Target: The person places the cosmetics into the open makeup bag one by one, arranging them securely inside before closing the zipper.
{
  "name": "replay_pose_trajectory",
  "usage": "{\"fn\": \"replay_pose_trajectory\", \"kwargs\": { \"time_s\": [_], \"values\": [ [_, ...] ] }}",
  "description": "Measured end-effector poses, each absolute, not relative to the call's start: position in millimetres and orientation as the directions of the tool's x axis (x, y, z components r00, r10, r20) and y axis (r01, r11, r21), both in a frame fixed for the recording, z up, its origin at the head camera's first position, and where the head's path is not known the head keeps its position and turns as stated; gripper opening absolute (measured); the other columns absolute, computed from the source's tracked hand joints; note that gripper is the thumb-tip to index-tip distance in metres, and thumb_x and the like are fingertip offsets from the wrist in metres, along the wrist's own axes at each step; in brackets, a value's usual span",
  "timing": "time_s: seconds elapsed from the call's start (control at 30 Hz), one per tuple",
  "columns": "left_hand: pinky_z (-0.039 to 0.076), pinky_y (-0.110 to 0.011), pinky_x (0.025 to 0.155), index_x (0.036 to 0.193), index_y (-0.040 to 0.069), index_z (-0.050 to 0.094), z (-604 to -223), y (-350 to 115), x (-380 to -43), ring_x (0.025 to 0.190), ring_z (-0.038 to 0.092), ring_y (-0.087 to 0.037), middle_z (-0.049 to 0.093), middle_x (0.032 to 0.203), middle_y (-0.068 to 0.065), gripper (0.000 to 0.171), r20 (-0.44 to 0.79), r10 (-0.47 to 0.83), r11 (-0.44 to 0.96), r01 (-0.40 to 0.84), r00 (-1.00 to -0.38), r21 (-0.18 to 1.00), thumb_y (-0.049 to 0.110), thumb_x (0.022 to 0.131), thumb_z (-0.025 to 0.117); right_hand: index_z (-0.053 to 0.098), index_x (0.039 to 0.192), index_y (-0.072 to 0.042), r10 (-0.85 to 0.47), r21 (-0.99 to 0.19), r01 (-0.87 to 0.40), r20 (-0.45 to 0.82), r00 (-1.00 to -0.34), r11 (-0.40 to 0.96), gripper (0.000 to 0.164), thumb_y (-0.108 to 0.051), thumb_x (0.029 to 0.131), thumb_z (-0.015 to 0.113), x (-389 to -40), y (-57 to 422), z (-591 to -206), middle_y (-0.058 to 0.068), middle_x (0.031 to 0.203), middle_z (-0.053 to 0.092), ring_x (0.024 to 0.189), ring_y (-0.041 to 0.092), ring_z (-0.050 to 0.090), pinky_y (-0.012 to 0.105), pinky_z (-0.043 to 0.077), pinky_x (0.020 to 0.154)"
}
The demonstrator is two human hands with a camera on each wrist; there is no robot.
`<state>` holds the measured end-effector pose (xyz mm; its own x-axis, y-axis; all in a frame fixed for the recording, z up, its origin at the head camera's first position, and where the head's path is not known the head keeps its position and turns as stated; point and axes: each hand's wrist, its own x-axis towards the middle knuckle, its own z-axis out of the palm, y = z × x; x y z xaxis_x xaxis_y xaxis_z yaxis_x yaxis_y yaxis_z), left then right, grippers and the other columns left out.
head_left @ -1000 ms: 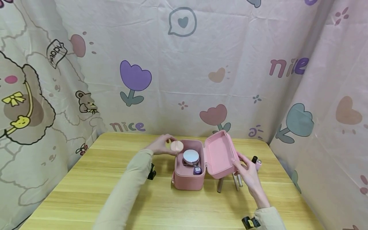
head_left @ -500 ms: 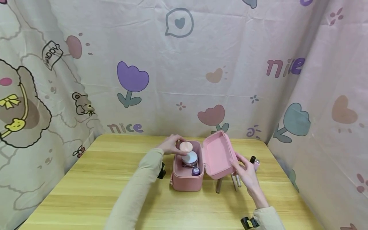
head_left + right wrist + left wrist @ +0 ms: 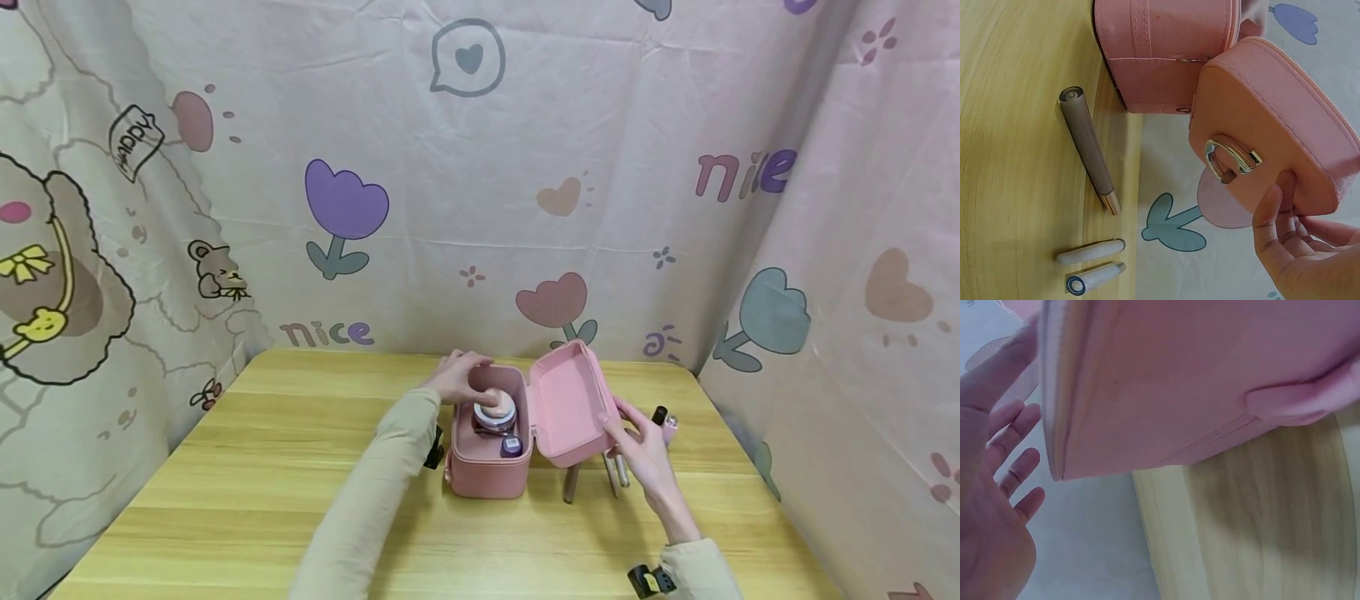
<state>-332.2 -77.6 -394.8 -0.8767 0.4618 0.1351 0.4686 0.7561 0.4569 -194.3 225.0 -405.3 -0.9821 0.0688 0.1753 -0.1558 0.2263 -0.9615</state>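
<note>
Powder puff [image 3: 497,405] is inside the pink case [image 3: 491,482], above the compact [image 3: 492,424]; I cannot tell whether the two touch. On the left, the left hand [image 3: 459,382] reaches over the case wall with its thumb at the puff. Whether that grip pinches the puff or only rests against it is unclear, since the left wrist view loses the thumb's end behind the rim. In front of the compact stands a small purple-topped bottle [image 3: 512,447].

To the right, the lid [image 3: 570,404] stands swung back, and the right hand [image 3: 647,458] holds its far edge, thumb on the outside. A brown tube [image 3: 572,483] and two pale tubes [image 3: 1091,252] lie on the surface [image 3: 225,483] beyond the case, with a black-topped item [image 3: 659,415] and a pink one [image 3: 671,427] near the right hand.

The step in hand looks like setting the puff down among the case's contents. The next move seems to call for settling it, freeing the thumb and lifting the left hand clear of the rim, while the right steadies the lid.
</note>
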Motion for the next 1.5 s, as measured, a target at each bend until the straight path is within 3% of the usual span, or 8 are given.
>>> {"fn": "replay_pose_trajectory", "kwargs": {
  "time_s": [0.33, 0.5, 0.63, 0.9, 1.5],
  "values": [
    [0.034, -0.057, 0.117, 0.144, 0.002, 0.050, -406.7, -87.5, -334.1, 0.136, 0.043, -0.040, 0.054, 0.144, -0.020, 0.075, 0.190, 0.451, 0.703, 0.478, -0.872, 0.527, 0.034, 0.084, 0.080, 0.043, 0.148, 0.003, 0.077, -0.962, -0.149, 0.170, -0.982, 0.230, 0.053, -0.017, 0.102, 0.058, -194.4, 224.6, -405.0, 0.017, 0.130, 0.054, 0.075, 0.001, 0.063, 0.026, 0.058, 0.066],
    [0.027, -0.060, 0.122, 0.151, -0.002, 0.039, -416.7, -95.3, -336.0, 0.147, 0.032, -0.047, 0.036, 0.155, -0.029, 0.063, 0.170, 0.351, 0.623, 0.366, -0.921, 0.692, 0.029, 0.100, 0.061, 0.044, 0.148, 0.003, 0.081, -0.961, -0.147, 0.169, -0.982, 0.233, 0.053, -0.018, 0.102, 0.058, -194.1, 224.6, -404.4, 0.005, 0.122, 0.056, 0.076, 0.001, 0.064, 0.028, 0.059, 0.067],
    [0.025, -0.059, 0.124, 0.153, -0.007, 0.029, -426.9, -102.9, -337.9, 0.148, 0.029, -0.048, 0.031, 0.158, -0.032, 0.059, 0.110, 0.299, 0.538, 0.263, -0.948, 0.801, 0.024, 0.107, 0.045, 0.043, 0.148, 0.004, 0.082, -0.961, -0.144, 0.167, -0.983, 0.234, 0.053, -0.018, 0.102, 0.058, -194.0, 224.5, -404.4, -0.003, 0.117, 0.055, 0.076, 0.001, 0.064, 0.028, 0.059, 0.067],
    [0.030, -0.056, 0.122, 0.147, -0.015, 0.036, -438.0, -110.3, -342.5, 0.143, 0.038, -0.049, 0.041, 0.151, -0.035, 0.049, 0.109, 0.308, 0.427, 0.240, -0.945, 0.872, 0.014, 0.107, 0.040, 0.038, 0.151, 0.005, 0.053, -0.969, -0.158, 0.171, -0.984, 0.191, 0.055, -0.017, 0.103, 0.055, -193.9, 224.7, -404.6, 0.025, 0.142, 0.048, 0.077, 0.000, 0.066, 0.024, 0.059, 0.068],
    [0.032, -0.055, 0.122, 0.148, -0.008, 0.040, -442.6, -106.8, -339.0, 0.142, 0.041, -0.047, 0.043, 0.153, -0.030, 0.044, 0.079, 0.325, 0.372, 0.204, -0.943, 0.906, 0.012, 0.109, 0.038, 0.028, 0.154, 0.006, -0.063, -0.985, -0.175, 0.174, -0.983, 0.010, 0.060, -0.011, 0.103, 0.053, -195.6, 228.8, -410.9, 0.026, 0.148, 0.032, 0.103, 0.006, 0.068, 0.026, 0.061, 0.084]
  ]
}}
